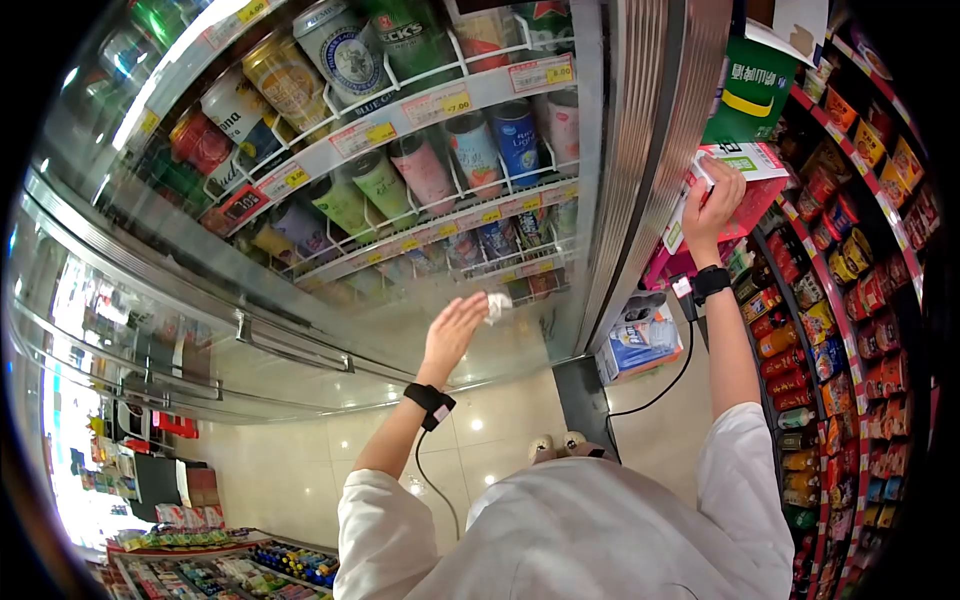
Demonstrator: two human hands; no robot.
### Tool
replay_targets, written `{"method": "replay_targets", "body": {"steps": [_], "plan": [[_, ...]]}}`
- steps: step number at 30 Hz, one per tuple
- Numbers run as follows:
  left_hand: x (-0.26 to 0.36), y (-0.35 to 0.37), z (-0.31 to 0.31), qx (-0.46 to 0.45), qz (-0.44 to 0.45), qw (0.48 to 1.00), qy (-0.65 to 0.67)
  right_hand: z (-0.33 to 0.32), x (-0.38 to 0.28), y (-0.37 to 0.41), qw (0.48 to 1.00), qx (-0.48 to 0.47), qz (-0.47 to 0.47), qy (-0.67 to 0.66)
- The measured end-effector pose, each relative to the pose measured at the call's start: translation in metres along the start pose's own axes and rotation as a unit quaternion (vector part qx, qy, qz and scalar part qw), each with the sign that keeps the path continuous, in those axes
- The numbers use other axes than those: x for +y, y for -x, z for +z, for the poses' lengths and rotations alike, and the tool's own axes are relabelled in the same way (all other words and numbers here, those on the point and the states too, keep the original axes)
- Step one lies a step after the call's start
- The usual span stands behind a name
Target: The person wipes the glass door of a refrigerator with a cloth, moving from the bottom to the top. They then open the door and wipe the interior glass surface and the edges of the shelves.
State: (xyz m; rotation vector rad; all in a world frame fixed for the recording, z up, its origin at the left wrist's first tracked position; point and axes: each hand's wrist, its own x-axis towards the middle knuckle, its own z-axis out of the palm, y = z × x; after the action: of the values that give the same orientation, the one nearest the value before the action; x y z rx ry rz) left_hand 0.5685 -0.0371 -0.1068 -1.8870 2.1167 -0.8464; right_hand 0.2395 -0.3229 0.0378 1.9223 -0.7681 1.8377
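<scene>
Up against the glass door (300,330) of the cooler, the left hand (455,330) is raised with its palm stretched long and its fingertips closed on a small white wad (497,305), which sits at the tips of the fingers and against the glass. Behind the glass, above and beyond that hand, rows of drink cans (475,150) stand on wire shelves with yellow price tags; the door's long handle (290,345) runs off to the hand's left. A black wristband (430,402) with a thin cable sits just below the hand. The right hand (715,195) is higher and well apart from the left, on the far side of the metal frame (640,150), its fingers curled around the edge of a red and white card (750,190). A green sign (752,90) hangs above this hand, and snack shelves (850,250) stand to its right.
</scene>
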Motion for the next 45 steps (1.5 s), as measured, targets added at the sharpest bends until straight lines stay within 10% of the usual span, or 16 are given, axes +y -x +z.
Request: {"method": "replay_targets", "body": {"steps": [9, 21, 30, 39, 45], "plan": [[-0.098, -0.034, -0.149, 0.296, -0.374, 0.879, 0.028, -0.002, -0.004, -0.002, 1.000, -0.003, -0.009, 0.011], [0.005, 0.042, 0.039, -0.061, -0.028, 0.996, 0.053, -0.002, -0.001, 0.000, 1.000, -0.010, 0.001, 0.006], [-0.061, 0.025, -0.039, 0.059, -0.159, 0.985, 0.009, -0.002, -0.003, -0.002, 1.000, -0.006, 0.000, 0.003], [-0.079, 0.005, -0.084, 0.272, -0.426, 0.854, 0.120, -0.003, -0.006, -0.003, 1.000, -0.002, -0.005, 0.011], [-0.001, 0.033, -0.002, 0.037, -0.232, 0.955, 0.180, -0.003, -0.003, -0.002, 1.000, -0.004, -0.009, 0.012]]}}
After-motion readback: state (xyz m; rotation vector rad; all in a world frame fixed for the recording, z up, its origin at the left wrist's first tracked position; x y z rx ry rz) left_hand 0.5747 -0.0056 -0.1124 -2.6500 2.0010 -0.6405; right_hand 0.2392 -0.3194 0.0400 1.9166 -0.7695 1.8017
